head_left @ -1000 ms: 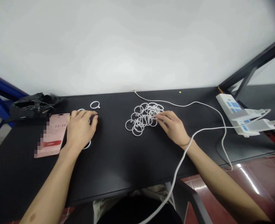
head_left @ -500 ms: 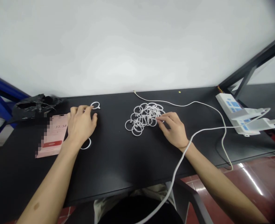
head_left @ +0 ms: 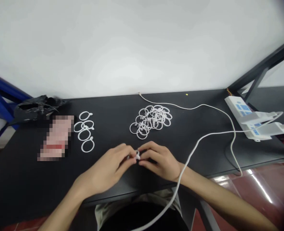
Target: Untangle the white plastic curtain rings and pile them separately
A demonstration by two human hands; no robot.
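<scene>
Near the front middle of the black table, both hands meet at a small white plastic ring (head_left: 137, 155), curtain-ring-like with a little tab. My left hand (head_left: 108, 168) pinches its left side between thumb and fingers. From the right, my right hand (head_left: 159, 162) has thumb and fingertips closed on the other side. Fingers cover most of this ring. Behind the hands is a tangled pile of similar white rings (head_left: 153, 119). To the left, several loose white rings (head_left: 87, 145) lie in a rough column, some overlapping.
A pinkish phone (head_left: 56, 136), partly pixelated, lies at the left, with a crumpled black plastic bag (head_left: 37, 107) behind it. On the right is a white power strip (head_left: 236, 107) with plugged-in adapters. A white cable (head_left: 196, 147) crosses above my right forearm.
My left hand has come from the left-hand rings to the front middle, uncovering them; the farthest ring there now lies farther left. My right hand has left the pile and met it at a ring.
</scene>
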